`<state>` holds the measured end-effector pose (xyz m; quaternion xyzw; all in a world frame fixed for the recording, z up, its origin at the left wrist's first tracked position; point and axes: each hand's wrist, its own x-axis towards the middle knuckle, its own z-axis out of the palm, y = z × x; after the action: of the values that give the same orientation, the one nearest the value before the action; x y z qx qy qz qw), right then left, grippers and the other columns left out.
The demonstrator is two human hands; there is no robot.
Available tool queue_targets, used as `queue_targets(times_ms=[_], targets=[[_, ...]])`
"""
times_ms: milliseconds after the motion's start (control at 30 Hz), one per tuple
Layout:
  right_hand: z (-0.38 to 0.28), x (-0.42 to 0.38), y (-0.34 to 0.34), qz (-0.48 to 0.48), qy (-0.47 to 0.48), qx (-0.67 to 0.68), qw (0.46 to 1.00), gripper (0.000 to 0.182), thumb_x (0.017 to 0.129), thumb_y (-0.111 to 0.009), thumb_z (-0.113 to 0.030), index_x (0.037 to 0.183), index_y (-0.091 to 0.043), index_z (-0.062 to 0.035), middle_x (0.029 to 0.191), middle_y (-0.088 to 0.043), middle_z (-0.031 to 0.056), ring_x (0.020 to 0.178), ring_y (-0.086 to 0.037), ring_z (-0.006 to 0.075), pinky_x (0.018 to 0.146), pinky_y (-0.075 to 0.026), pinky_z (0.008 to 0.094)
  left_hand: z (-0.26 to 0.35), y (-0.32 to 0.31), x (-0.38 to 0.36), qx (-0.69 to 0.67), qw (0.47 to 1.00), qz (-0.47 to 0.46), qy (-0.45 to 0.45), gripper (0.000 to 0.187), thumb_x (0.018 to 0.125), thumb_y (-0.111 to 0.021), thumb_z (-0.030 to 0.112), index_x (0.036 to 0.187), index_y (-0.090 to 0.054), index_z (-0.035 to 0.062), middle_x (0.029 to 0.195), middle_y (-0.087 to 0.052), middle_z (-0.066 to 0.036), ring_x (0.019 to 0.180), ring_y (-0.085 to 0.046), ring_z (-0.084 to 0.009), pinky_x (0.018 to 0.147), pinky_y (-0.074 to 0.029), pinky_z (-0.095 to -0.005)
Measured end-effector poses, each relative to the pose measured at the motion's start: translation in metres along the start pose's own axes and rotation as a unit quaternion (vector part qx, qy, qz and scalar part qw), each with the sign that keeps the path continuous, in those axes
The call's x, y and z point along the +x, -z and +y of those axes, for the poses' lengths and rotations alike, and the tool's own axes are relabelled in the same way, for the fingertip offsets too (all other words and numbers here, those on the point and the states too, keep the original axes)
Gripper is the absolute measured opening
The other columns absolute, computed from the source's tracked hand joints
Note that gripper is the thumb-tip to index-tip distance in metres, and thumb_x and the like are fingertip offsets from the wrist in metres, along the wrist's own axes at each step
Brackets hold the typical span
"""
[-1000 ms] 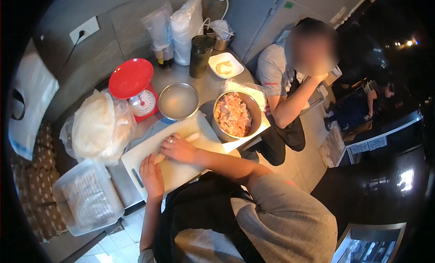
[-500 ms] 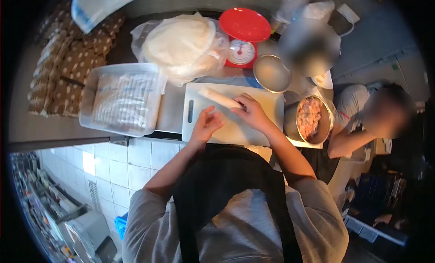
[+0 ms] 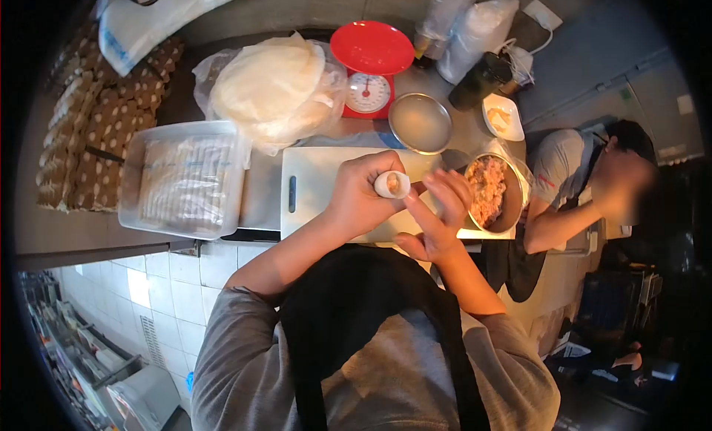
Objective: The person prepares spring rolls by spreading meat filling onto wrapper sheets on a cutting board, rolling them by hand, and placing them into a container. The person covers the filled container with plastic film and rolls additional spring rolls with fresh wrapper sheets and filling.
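My left hand [image 3: 356, 197] is wrapped round a spring roll [image 3: 391, 184]. The roll is stood on end, so its round open end faces up and pinkish filling shows inside the pale wrapper. Beside it, my right hand [image 3: 443, 216] has its fingers spread, one fingertip right by the end of the roll. Both hands are over the white cutting board [image 3: 319, 164]. Right of the board is a metal pot [image 3: 513, 215] with pink minced filling [image 3: 486, 190]. A metal bowl [image 3: 420, 124] sits behind the board.
Round wrapper sheets [image 3: 271, 82] lie on plastic at the back, beside a red scale [image 3: 371, 49]. On the left, a plastic tub [image 3: 241, 175] holds rows of wrapped rolls. Egg trays [image 3: 111, 145] stand farther left. Another person [image 3: 564, 171] works close by on the right.
The roll was lying across the board in my right hand; now it is upright in my left hand. My right hand has let go and spread its fingers.
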<state>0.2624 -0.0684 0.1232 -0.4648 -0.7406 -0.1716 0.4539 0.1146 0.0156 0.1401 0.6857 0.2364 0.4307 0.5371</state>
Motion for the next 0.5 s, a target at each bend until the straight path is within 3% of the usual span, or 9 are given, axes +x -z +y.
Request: queue_targets(times_ms=[100,200,300,400,500], targets=[[-0.003,0.017,0.001,0.0,0.005,0.009,1.0,0.043,0.085,-0.055,-0.054,0.108,-0.068,-0.0192,0.126,-0.057,0.0071,0.116,-0.047,0.0301,0.1,-0.03,0.0467,0.006,-0.003,0.001,0.073,0.996,-0.003,-0.054,0.022,0.07,-0.077,0.005,0.07,-0.055,0.0052,0.065,-0.058,-0.002,0.06,-0.052,-0.0081,0.055,-0.042,-0.0246],[-0.004,0.033,0.011,-0.025,0.043,-0.006,0.999,0.04,0.086,-0.055,-0.051,0.102,-0.069,-0.0182,0.122,-0.059,0.0059,0.116,-0.048,0.0297,0.1,-0.029,0.0465,0.002,-0.006,-0.002,0.048,0.996,-0.001,-0.069,0.018,0.067,-0.074,0.008,0.077,-0.06,0.0032,0.068,-0.06,-0.012,0.059,-0.058,-0.029,0.056,-0.046,-0.0342],[-0.001,0.044,0.014,-0.075,0.077,-0.006,0.994,0.037,0.087,-0.053,-0.049,0.095,-0.07,-0.0174,0.121,-0.061,0.0047,0.116,-0.049,0.0298,0.1,-0.029,0.0471,0.006,-0.007,0.0,0.04,0.991,-0.019,-0.124,0.016,0.066,-0.071,0.007,0.079,-0.063,0.0036,0.07,-0.062,-0.013,0.063,-0.061,-0.0313,0.057,-0.047,-0.0362],[0.003,0.051,0.012,-0.1,0.111,-0.029,0.988,0.039,0.089,-0.05,-0.048,0.096,-0.072,-0.0168,0.123,-0.06,0.008,0.115,-0.049,0.0315,0.1,-0.031,0.047,0.002,-0.008,-0.003,0.034,0.993,-0.01,-0.11,0.014,0.068,-0.072,0.008,0.075,-0.06,0.0035,0.065,-0.058,-0.01,0.058,-0.058,-0.0226,0.055,-0.045,-0.0324],[0.012,0.048,0.015,-0.039,0.005,0.167,0.985,0.04,0.091,-0.048,-0.047,0.099,-0.073,-0.0164,0.123,-0.058,0.012,0.116,-0.049,0.0333,0.1,-0.032,0.0464,0.004,-0.001,-0.001,-0.018,1.0,-0.017,-0.011,0.018,0.069,-0.073,0.008,0.07,-0.056,0.0035,0.06,-0.052,-0.006,0.057,-0.05,-0.0118,0.054,-0.041,-0.028]])
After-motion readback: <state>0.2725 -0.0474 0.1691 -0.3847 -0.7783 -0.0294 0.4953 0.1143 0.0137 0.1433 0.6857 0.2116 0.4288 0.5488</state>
